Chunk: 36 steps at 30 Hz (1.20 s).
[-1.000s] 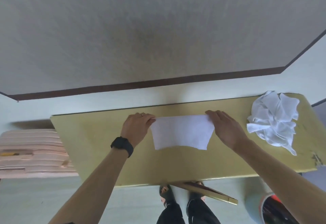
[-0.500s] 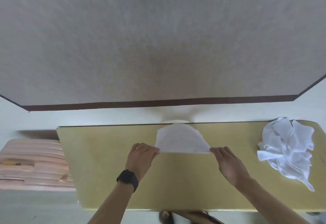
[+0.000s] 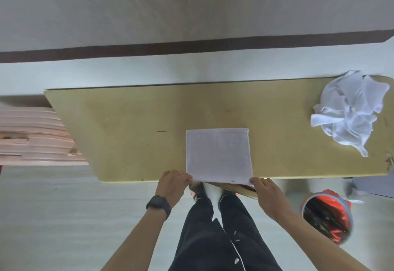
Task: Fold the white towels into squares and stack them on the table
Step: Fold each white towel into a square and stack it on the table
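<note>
A white towel (image 3: 218, 154) lies spread flat on the yellow-green table (image 3: 132, 134), its near edge reaching the table's front edge. My left hand (image 3: 173, 182) pinches the towel's near left corner. My right hand (image 3: 267, 191) pinches the near right corner. Both hands sit just off the table's front edge. A crumpled pile of white towels (image 3: 349, 110) rests at the table's far right end, apart from both hands.
A round bin with a red and black liner (image 3: 326, 215) stands on the floor at the right. Pink stacked panels (image 3: 32, 138) lie left of the table. My legs and feet are under the table's front edge. A wall rises behind the table.
Both hands drew the towel from the far side of the table toward me and laid it flat. The view tilted downward.
</note>
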Tool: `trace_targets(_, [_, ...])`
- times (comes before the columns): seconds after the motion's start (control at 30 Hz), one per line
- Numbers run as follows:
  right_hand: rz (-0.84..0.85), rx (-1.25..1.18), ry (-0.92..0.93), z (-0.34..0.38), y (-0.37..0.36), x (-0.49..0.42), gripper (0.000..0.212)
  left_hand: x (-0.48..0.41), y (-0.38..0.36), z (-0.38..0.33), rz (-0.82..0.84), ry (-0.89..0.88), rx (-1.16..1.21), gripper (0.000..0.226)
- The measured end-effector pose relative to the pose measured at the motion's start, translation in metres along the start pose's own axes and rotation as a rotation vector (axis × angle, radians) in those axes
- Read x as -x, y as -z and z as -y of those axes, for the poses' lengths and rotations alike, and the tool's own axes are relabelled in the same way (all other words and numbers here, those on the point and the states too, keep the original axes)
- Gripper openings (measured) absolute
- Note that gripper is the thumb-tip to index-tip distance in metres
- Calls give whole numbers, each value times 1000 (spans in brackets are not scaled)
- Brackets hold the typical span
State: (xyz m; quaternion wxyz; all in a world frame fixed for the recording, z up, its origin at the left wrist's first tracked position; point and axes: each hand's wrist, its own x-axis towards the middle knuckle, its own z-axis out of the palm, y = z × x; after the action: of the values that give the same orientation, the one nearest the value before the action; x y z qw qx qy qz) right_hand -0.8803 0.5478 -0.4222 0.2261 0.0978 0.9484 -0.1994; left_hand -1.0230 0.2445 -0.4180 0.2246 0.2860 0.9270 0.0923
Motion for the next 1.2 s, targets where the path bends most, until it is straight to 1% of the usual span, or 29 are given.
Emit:
trace_targets(0.03, [4, -50, -24, 0, 2, -2, 34, -3, 4, -1, 16, 12, 23, 17])
trace_targets(0.07, [6, -108, -61, -1, 4, -6, 25, -8, 8, -2, 28, 57, 103, 15])
trace_targets(0.1, [-15, -168, -93, -3, 7, -12, 20, -15, 16, -4, 60, 146, 216, 20])
trace_targets(0.13, [-52, -229, -115, -4, 10, -19, 18, -21, 21, -4, 70, 228, 346, 23])
trace_targets(0.17, [-102, -279, -128, -5, 13, -29, 17, -30, 26, -3, 45, 303, 453, 21])
trace_targets(0.27, [-223, -416, -182, -3, 29, -62, 15, -58, 37, 3, -51, 477, 735, 13])
trace_targets(0.4, [-300, -546, -271, -2, 40, -113, 15, -97, 38, 11, -136, 597, 873, 14])
trace_targets(0.5, [-353, -614, -314, -4, 39, -143, 17, -116, 27, 16, -197, 624, 877, 14])
trace_targets(0.63, [-381, -587, -297, -8, 35, -164, 19, -127, 11, 22, -225, 630, 847, 14])
trace_targets(0.8, [-411, -535, -281, -9, 29, -170, 17, -133, 0, 27, -282, 614, 808, 15])
trace_targets(0.9, [-408, -527, -320, -6, 29, -172, 16, -137, -2, 30, -274, 621, 761, 17])
trace_targets(1.03, [-418, -522, -366, -2, 30, -178, 13, -141, -1, 30, -266, 654, 755, 13])
trace_targets(1.2, [-420, -481, -392, 0, 30, -182, 8, -144, 3, 28, -268, 635, 703, 8])
